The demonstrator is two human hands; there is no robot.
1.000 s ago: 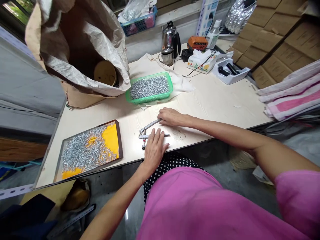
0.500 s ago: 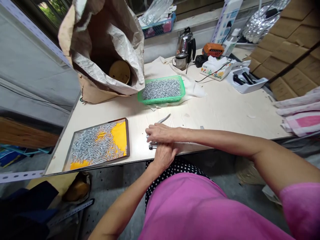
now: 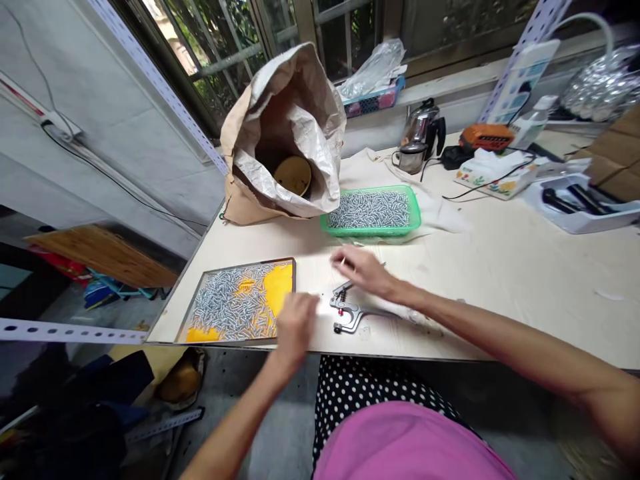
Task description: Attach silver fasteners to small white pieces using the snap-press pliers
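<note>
A metal hand press tool (image 3: 350, 312) lies on the pale table (image 3: 500, 280) near its front edge. My right hand (image 3: 363, 269) hovers just above and behind the tool, fingers pinched on something small I cannot make out. My left hand (image 3: 296, 325) is blurred by motion at the table's edge, between the tool and a framed yellow tray (image 3: 277, 287) covered with several small silver metal parts. A green basket (image 3: 415, 217) full of the same silver parts stands behind my right hand.
A big open paper sack (image 3: 290, 133) with a round container inside stands at the back left. Further right are a steel kettle (image 3: 423, 123), a tissue box (image 3: 493, 177), an orange device (image 3: 485, 137) and a white tray of dark tools (image 3: 580, 207). Windows behind.
The view swung up and left. My hands came apart: the left moved off the tool toward the yellow tray, the right lifted off it with fingers pinched. The tool now lies uncovered.
</note>
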